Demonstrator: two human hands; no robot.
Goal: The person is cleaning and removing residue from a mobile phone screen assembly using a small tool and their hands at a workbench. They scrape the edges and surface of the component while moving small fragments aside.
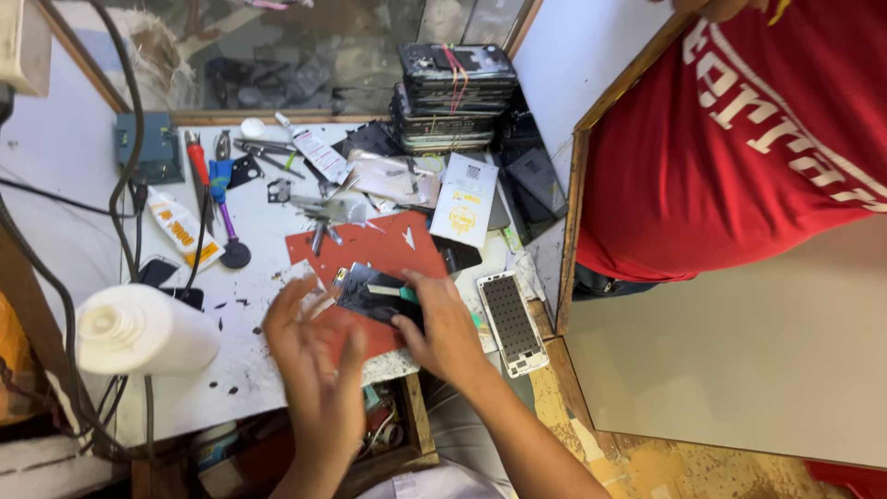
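My right hand presses down on a dark, shiny phone part that lies on a red mat, and a thin green-handled tool lies under its fingertips. Just left of the part hovers my left hand, blurred, fingers spread and holding nothing. A white phone frame lies at the right edge of the bench, close to my right wrist.
A white bottle lies at the left. Tubes, tweezers and screwdrivers sit behind the mat, with a stack of phones at the back. Black cables hang on the left. A person in a red shirt stands at right.
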